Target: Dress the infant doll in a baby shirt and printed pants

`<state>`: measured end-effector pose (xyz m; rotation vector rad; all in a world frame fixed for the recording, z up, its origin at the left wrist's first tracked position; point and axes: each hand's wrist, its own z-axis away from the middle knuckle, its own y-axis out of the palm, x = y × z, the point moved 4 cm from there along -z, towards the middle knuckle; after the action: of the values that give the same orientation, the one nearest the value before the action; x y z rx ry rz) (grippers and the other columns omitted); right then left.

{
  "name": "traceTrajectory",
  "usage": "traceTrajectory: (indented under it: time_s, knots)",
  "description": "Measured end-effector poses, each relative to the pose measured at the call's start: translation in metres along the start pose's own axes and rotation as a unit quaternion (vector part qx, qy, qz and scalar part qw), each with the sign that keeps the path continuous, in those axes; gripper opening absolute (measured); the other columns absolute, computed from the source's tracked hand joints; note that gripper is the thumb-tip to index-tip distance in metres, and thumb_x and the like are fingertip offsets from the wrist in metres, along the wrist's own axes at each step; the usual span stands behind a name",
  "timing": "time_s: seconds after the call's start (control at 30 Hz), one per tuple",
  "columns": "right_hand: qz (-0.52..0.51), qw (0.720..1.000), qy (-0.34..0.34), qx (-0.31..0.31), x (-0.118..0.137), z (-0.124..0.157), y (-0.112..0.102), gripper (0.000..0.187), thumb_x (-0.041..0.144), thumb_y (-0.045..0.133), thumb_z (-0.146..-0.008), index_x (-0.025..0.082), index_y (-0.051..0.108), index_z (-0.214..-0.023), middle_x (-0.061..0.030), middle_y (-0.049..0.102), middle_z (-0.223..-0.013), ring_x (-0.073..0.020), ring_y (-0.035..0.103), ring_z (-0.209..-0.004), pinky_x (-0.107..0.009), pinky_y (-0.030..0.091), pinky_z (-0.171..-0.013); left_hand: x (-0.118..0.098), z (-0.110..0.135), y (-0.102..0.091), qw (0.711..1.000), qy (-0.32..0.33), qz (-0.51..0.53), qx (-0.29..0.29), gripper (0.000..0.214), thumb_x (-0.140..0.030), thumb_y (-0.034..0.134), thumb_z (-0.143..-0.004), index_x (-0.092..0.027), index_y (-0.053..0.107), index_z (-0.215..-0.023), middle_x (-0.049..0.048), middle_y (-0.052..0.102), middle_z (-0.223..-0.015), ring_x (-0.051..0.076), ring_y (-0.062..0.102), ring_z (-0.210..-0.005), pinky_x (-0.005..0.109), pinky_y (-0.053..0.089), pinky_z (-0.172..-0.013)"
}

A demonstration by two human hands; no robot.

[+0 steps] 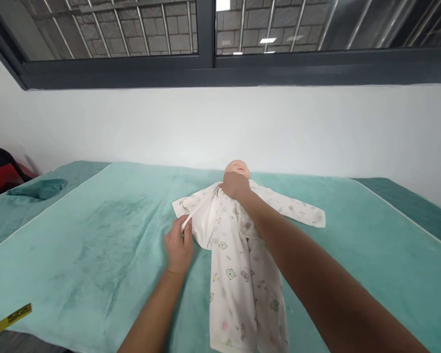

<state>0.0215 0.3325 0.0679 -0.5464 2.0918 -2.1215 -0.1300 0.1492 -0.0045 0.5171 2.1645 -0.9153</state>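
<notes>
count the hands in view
2: the left hand pinches the outfit's edge; the right hand is at its top, below the doll's head. Any doll hands are hidden.

Left grip [179, 246] and, seemingly, right grip [235, 185] on shirt [203, 221]

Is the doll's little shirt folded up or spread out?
Spread out: the sleeves reach to either side, and the left hand pinches its cloth.

Baby doll [238, 165] lying face up, white printed top [205, 223] partly opened, matching trousers [235, 294] straight below
</notes>
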Motion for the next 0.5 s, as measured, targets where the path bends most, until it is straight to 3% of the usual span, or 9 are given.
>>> traceTrajectory:
  time_s: [0.13, 0.23, 0.37, 0.43, 0.5]
  knots:
    - [-0.02, 0.997, -0.034, -0.059, -0.001, 0.017, -0.001, 0.031, 0.03, 0.046, -0.093, 0.019, 0.06, -0.119, -0.0134, 0.062, -0.12, -0.0261, 0.058, -0.106, -0.033, 0.046, -0.077, -0.038, -0.002, 0.003, 0.996, 0.083, 0.044, 0.0, 0.026, -0.03, 0.043, -0.094, -0.019, 0.065, -0.104, 0.0066, 0.071, -0.1, 0.019, 0.065, -0.093, 0.03, 0.05, -0.084]
    - [-0.048, 0.988, -0.091, -0.116, -0.004, 0.028, -0.004, 0.043, 0.017, 0.042, -0.091, 0.025, 0.053, -0.131, -0.0097, 0.053, -0.129, -0.0228, 0.052, -0.113, -0.03, 0.045, -0.079, -0.076, -0.001, 0.009, 0.981, 0.175, 0.075, 0.027, 0.024, -0.026, 0.045, -0.095, -0.019, 0.067, -0.1, 0.0037, 0.067, -0.083, 0.016, 0.061, -0.078, 0.028, 0.049, -0.075]
    - [-0.091, 0.961, -0.219, -0.141, -0.008, 0.037, -0.005, 0.034, 0.017, 0.052, -0.085, 0.027, 0.066, -0.115, -0.0061, 0.055, -0.123, -0.0235, 0.048, -0.11, -0.031, 0.04, -0.085, -0.111, 0.002, 0.014, 0.966, 0.234, 0.095, 0.057, 0.02, -0.024, 0.049, -0.095, -0.019, 0.068, -0.094, -0.0003, 0.053, -0.064, 0.013, 0.051, -0.062, 0.026, 0.043, -0.061]
    - [-0.102, 0.96, -0.215, -0.146, -0.014, 0.038, -0.005, 0.025, 0.018, 0.053, -0.085, 0.025, 0.068, -0.105, -0.0061, 0.059, -0.117, -0.0234, 0.048, -0.106, -0.031, 0.038, -0.085, -0.118, 0.002, 0.014, 0.964, 0.239, 0.099, 0.061, 0.02, -0.022, 0.049, -0.095, -0.019, 0.068, -0.095, -0.0007, 0.053, -0.063, 0.013, 0.049, -0.061, 0.025, 0.042, -0.058]
    - [-0.12, 0.963, -0.162, -0.179, -0.022, 0.04, -0.007, 0.022, 0.016, 0.05, -0.085, 0.022, 0.065, -0.1, -0.007, 0.06, -0.114, -0.0228, 0.049, -0.103, -0.031, 0.037, -0.082, -0.124, 0.004, 0.014, 0.957, 0.267, 0.087, 0.075, 0.021, -0.02, 0.047, -0.095, -0.018, 0.068, -0.098, 0.0005, 0.057, -0.066, 0.014, 0.053, -0.063, 0.026, 0.043, -0.06]
